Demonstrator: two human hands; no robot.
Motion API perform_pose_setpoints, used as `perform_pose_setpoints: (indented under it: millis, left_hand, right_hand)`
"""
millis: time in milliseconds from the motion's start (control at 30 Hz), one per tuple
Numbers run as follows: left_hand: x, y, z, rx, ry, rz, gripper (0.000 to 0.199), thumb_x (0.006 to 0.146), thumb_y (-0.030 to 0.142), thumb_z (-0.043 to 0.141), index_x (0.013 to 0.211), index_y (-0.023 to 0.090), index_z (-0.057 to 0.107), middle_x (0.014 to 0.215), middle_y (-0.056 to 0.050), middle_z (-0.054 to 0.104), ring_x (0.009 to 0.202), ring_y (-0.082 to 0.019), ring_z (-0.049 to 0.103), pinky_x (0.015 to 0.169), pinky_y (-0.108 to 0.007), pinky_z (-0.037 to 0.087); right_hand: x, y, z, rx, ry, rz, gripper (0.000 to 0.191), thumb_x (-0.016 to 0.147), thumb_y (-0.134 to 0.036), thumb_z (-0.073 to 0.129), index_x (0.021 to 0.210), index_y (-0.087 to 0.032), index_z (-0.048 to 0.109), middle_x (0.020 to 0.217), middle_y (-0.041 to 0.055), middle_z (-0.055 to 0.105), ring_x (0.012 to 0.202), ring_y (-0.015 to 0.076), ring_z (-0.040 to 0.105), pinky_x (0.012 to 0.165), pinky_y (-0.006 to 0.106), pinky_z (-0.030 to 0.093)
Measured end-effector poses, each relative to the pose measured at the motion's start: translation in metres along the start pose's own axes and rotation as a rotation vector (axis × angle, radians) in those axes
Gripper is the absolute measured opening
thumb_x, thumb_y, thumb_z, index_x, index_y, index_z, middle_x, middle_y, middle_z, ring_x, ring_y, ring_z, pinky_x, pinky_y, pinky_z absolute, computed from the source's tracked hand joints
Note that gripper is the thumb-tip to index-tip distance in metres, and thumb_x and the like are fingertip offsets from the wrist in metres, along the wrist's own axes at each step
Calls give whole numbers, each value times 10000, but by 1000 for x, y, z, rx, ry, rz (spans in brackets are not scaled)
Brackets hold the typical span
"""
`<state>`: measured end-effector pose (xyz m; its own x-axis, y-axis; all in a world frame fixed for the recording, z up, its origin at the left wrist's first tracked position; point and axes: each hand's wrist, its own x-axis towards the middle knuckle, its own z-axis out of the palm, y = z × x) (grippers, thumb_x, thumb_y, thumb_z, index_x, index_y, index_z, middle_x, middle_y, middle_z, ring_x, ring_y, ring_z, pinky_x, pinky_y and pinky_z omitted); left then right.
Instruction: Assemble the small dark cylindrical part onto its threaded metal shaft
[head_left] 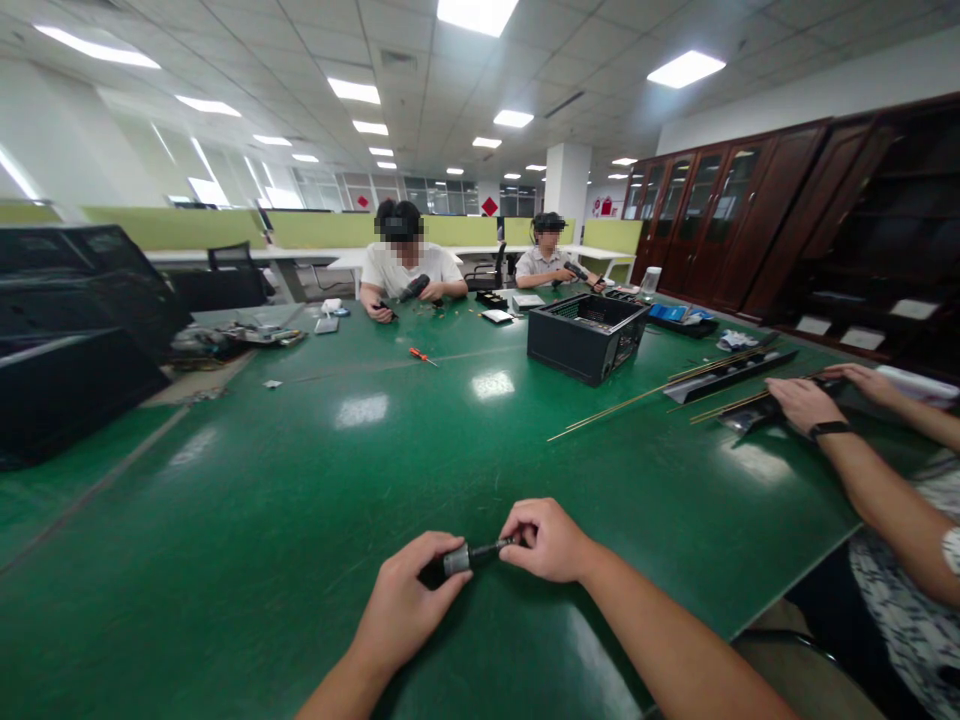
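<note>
Near the table's front edge, my left hand point(401, 600) is closed around a short dark cylinder with a grey metal collar point(455, 561). A thin dark rod point(484, 551) sticks out of the collar to the right. My right hand point(553, 540) pinches the rod's far end between thumb and fingertips. Both hands are just above the green tabletop point(300, 560). My left palm hides the cylinder's rear part, so its exact kind cannot be made out.
An orange screwdriver point(421, 355) lies mid-table, with a black computer case point(585, 335) beyond. Thin brass-coloured rods point(622, 405) stretch to the right, near a co-worker's hands point(806, 405). Black cases point(75, 340) stand at left. Two people point(412, 270) sit opposite, holding dark tools.
</note>
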<state>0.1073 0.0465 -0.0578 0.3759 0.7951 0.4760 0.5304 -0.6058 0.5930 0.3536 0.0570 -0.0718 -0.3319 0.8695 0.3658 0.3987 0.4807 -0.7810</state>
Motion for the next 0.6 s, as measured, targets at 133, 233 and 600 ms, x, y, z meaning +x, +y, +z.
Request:
perform_pose_setpoints:
  millis: [133, 233, 600]
  left_hand:
    - [-1, -1, 0, -2, -1, -2, 221, 783, 262, 741, 1001, 239, 714, 968, -37, 742, 874, -205, 714, 813, -309, 592]
    - [0, -1, 0, -4, -1, -3, 216, 784, 265, 740, 997, 240, 714, 963, -35, 741, 867, -202, 712, 802, -306, 591]
    - [1, 1, -2, -24, -8, -33, 212, 783, 273, 742, 991, 239, 718, 963, -31, 740, 865, -201, 709, 810, -305, 580]
  right_hand:
    - [0, -1, -2, 3, 2, 1, 102, 699, -213, 764, 777, -172, 712, 643, -30, 588, 519, 93, 463, 561, 227, 384]
    - [-1, 0, -3, 13, 4, -7, 101, 699, -202, 762, 781, -166, 714, 646, -32, 585, 512, 86, 454, 560, 226, 379]
    - [-1, -1, -8, 23, 9, 18, 95, 696, -203, 761, 768, -164, 712, 624, -38, 570, 496, 83, 445, 551, 226, 372]
